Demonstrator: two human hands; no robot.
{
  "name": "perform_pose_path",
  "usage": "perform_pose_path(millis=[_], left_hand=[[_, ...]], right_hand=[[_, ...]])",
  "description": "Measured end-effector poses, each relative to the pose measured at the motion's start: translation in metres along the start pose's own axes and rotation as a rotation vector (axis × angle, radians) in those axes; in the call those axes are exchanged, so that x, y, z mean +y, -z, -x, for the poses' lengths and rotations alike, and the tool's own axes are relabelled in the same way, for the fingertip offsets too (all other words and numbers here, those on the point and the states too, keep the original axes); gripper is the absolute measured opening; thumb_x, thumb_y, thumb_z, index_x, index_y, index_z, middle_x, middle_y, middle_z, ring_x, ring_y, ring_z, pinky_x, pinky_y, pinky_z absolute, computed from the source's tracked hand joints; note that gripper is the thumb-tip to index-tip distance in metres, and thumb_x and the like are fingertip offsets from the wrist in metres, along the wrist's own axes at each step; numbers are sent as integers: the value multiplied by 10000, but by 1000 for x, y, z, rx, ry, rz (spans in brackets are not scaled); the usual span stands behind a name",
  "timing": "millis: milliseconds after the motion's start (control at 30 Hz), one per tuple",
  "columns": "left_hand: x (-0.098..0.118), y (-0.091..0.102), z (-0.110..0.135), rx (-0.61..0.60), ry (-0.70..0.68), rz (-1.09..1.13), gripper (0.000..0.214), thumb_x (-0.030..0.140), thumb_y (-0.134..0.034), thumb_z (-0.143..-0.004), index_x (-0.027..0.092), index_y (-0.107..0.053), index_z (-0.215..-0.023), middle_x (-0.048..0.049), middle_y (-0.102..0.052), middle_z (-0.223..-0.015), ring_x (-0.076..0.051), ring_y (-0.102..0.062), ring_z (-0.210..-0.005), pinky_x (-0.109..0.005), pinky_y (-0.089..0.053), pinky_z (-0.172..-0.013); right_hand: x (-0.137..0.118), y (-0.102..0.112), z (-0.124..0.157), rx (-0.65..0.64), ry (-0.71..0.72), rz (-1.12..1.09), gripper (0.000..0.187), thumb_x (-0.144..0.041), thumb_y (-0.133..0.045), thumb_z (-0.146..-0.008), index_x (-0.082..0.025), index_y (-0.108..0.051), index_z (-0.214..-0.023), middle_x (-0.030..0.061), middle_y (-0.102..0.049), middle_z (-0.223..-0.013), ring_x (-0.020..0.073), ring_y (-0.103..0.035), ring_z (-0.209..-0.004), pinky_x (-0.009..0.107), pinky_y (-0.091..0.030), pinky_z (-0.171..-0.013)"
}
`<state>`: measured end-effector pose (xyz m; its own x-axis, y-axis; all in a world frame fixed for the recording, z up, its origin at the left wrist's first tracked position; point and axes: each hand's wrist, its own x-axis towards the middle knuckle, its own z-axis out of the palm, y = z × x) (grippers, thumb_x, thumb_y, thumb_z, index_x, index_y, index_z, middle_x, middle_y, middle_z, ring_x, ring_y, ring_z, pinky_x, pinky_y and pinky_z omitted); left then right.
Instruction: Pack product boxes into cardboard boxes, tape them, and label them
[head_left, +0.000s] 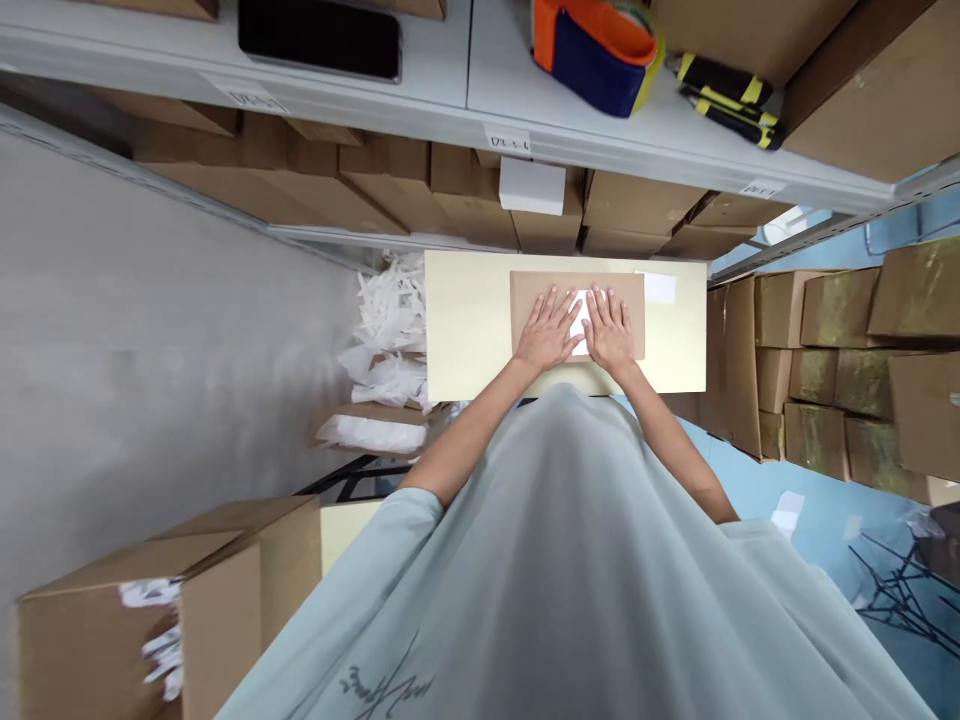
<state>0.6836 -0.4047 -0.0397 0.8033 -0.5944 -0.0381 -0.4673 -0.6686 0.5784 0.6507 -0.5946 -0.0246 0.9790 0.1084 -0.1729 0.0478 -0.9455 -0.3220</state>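
In the head view, the left hand (546, 338) and right hand (611, 340) rest palm-down, fingers spread, gripping nothing; the white label (576, 325) lies between them, equally near, on a cardboard piece (634, 335) mid-tabletop (465, 330), its long axis running left-right.

— Flat brown rectangular cardboard piece (574, 281): finish?
— Matt, smooth; the small white paper sheet (578, 325) on it also looks matt.
— Pale yellow rectangular tabletop (465, 325)?
— Smooth, low sheen, material not determinable.
— Long grey metal shelf (435, 75)?
— Smooth, painted-looking; the black rectangular phone (319, 40) on it is glossy, glass-like.
— Pale blue-grey shirt (570, 560)?
— Matt cloth, softly creased
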Motion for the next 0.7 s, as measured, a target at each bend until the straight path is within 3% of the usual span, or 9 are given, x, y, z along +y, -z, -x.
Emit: perform_pose_path(millis=[233,400,467,500,533,600,700], left_hand=[[7,3,12,-6,18,-11,718,374,-549,-1110,172,-441,-1791,-155,-303,-1904,-403,-96,-1821,-733,-18,-1448],[-1,14,66,-114,-99,-2,643,319,-598,-1087,282,-559,-1728,-107,-387,-1877,-399,-140,-1815,-725,43,-1446],[-17,19,92,-96,-84,15,682,395,-619,-1096,271,-509,-1758,-124,-329,-1900,-390,-95,-1822,-699,44,-1452],[-28,19,104,-50,-7,37,768,469,-638,-1092,233,-437,-1795,-161,-257,-1919,-400,-49,-1823,-697,18,-1453],[-38,17,113,1,122,74,922,549,-685,-1060,181,-335,-1831,-210,-187,-1928,-423,-10,-1820,-698,-32,-1454],[-57,10,125,5,372,200,1243,637,-821,-936,141,-156,-1861,-282,-147,-1918,-472,-26,-1808,-706,-153,-1440],[-70,-2,130,-38,395,359,1399,644,-927,-803,145,-151,-1855,-298,-284,-1881,-476,-213,-1785,-635,-300,-1423]], right_hand=[[-1,-3,4,27,-104,46,724,-441,-312,-1196,-142,-260,-1854,139,-205,-1944,307,-89,-1827,628,-58,-1464],[20,1,33,108,-236,-50,777,-540,-263,-1183,-141,-277,-1850,151,-88,-1960,311,-11,-1835,617,-47,-1463],[35,2,55,188,-405,-251,921,-688,-242,-1147,-98,-227,-1855,189,-74,-1954,332,16,-1835,641,-63,-1458],[41,1,66,220,-505,-430,988,-752,-225,-1126,-97,-171,-1865,191,-67,-1954,310,3,-1838,605,-82,-1466],[46,-1,76,241,-596,-626,1010,-792,-184,-1113,-131,-135,-1876,168,-71,-1958,265,-40,-1838,545,-107,-1475],[48,-8,93,218,-647,-735,1034,-771,-5,-1104,-94,-199,-1862,211,-219,-1926,271,-229,-1810,540,-255,-1450],[34,-18,107,193,-635,-813,1084,-800,-19,-1102,-65,-457,-1768,249,-503,-1788,295,-488,-1698,506,-418,-1384]])
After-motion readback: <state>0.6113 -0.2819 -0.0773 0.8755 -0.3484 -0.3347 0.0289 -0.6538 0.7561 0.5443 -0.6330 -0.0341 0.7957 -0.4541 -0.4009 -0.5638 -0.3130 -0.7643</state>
